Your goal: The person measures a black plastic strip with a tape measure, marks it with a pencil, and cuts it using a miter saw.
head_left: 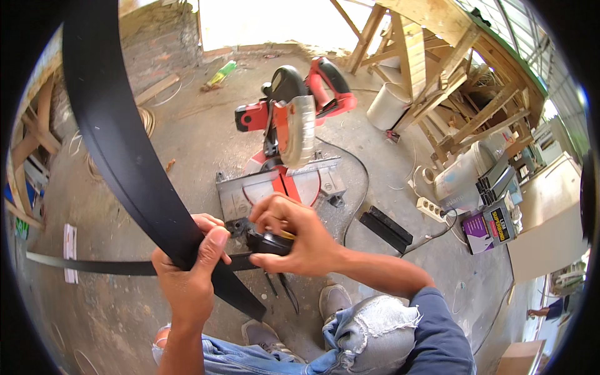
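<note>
A long black flat strip slants from the upper left down to near my shoes, and my left hand grips it near its lower end with the thumb up. My right hand is closed around a small black case with a bit of yellow, which looks like a tape measure, just right of the strip. A second, narrower black strip runs sideways behind my left hand toward the right hand. Where its right end stops is hidden. Beyond my hands stands a red and black mitre saw on the floor.
Short black pieces lie right of the saw, near a white power strip and a purple box. White buckets and a wooden frame stand behind. The saw's cable crosses the concrete floor. A green bottle lies far off.
</note>
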The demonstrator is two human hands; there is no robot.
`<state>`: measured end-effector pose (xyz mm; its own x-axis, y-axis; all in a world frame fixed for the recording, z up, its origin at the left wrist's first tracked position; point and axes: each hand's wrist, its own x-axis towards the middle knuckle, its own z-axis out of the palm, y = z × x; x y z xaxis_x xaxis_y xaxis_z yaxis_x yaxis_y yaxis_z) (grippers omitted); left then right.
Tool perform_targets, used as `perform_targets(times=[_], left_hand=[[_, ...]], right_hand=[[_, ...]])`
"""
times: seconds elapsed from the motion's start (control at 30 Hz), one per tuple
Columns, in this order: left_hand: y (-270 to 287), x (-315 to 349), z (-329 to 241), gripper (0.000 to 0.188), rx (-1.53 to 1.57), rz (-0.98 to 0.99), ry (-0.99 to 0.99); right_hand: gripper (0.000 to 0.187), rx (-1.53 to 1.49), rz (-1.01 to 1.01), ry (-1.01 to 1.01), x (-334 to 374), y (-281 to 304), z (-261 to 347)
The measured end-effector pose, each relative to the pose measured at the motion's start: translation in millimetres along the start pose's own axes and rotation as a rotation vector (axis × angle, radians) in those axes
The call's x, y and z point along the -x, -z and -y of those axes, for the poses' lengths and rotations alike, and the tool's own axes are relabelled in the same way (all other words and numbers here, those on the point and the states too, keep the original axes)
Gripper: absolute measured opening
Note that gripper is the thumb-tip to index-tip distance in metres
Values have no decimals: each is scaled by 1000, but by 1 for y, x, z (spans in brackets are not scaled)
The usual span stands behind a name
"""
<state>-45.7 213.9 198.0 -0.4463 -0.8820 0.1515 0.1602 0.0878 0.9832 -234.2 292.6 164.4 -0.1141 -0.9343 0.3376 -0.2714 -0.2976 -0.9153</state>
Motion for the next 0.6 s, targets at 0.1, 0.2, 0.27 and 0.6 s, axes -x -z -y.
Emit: perform_targets(times=[0.1, 0.2, 0.27, 0.6], left_hand=[[-15, 0, 6, 18, -39, -2, 27], [-15, -2, 8, 26, -121, -12, 71], [-11, -6, 9, 27, -76, -13, 169], [44, -38, 12, 24, 46, -189, 207]], right_hand=[[47, 51, -76, 93, -21, -7, -3], [50, 223, -75, 189, -32, -9, -1], [49, 211, -110, 259, -36, -18, -11], [37, 363, 113, -40, 45, 30, -64]])
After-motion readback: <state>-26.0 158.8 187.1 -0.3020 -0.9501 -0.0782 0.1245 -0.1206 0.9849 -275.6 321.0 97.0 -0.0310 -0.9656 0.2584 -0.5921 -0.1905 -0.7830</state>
